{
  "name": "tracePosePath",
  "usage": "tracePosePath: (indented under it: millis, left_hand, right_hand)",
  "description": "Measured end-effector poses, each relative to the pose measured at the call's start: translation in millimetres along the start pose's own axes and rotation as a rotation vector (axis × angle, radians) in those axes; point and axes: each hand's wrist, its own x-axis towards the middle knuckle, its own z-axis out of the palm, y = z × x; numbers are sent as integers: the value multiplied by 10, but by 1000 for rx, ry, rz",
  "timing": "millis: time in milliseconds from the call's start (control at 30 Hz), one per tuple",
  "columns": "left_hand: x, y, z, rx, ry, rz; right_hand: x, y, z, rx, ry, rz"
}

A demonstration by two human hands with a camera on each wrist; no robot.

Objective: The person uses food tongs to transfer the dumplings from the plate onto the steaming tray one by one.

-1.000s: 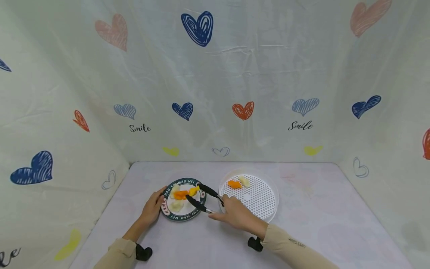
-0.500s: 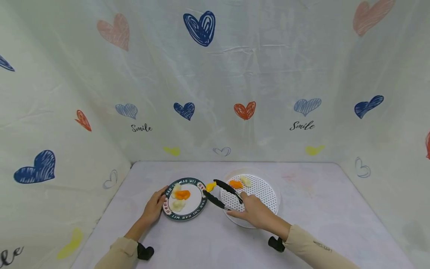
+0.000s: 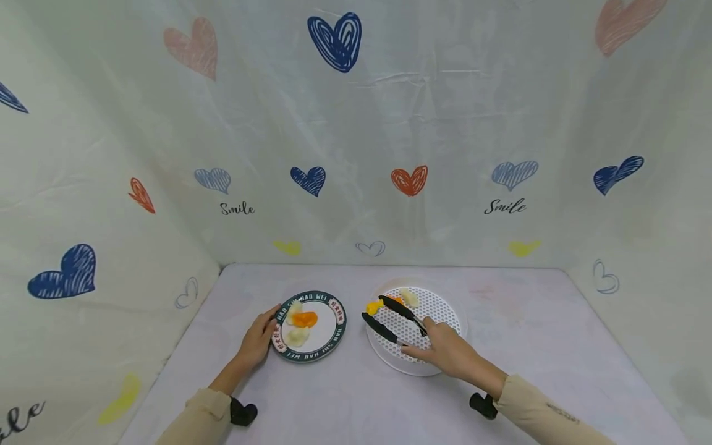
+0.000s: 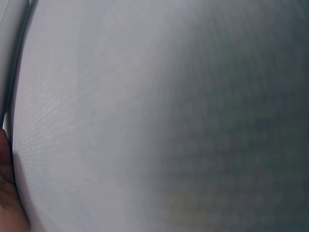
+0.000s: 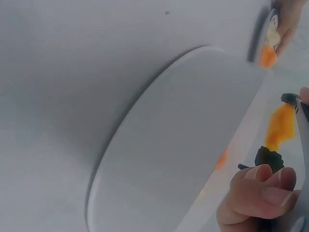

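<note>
My left hand [image 3: 258, 338] grips the left rim of a round plate [image 3: 337, 326] with a green lettered border. On it lie an orange food piece [image 3: 305, 319] and two pale pieces [image 3: 297, 337]. My right hand [image 3: 452, 351] holds black-tipped tongs [image 3: 381, 327] over a round white perforated tray [image 3: 442, 312]. A yellow food piece [image 5: 281, 126] is pinched between the tong tips, above the tray's left side. Behind the upper tong arm, an orange piece on the tray is partly covered; a pale piece [image 3: 410, 298] lies beside it.
The plate and tray stand side by side on a white-covered table [image 3: 345, 402]. Behind the table hangs a pale curtain [image 3: 356, 136] printed with hearts. Black wrist devices [image 3: 243, 412] are strapped under both sleeves.
The tongs have lifted the yellow piece off the plate and carried it right, over the tray. My left hand has stayed at the plate's rim.
</note>
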Motion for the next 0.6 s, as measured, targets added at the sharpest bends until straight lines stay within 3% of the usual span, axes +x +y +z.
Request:
tracePosePath:
  millis: [233, 600]
  left_hand:
    - [11, -8, -1, 11, -1, 5]
    - [3, 6, -5, 0, -6, -2]
  right_hand:
    - [-1, 149, -66, -43, -22, 35]
    - [66, 234, -80, -81, -97, -3]
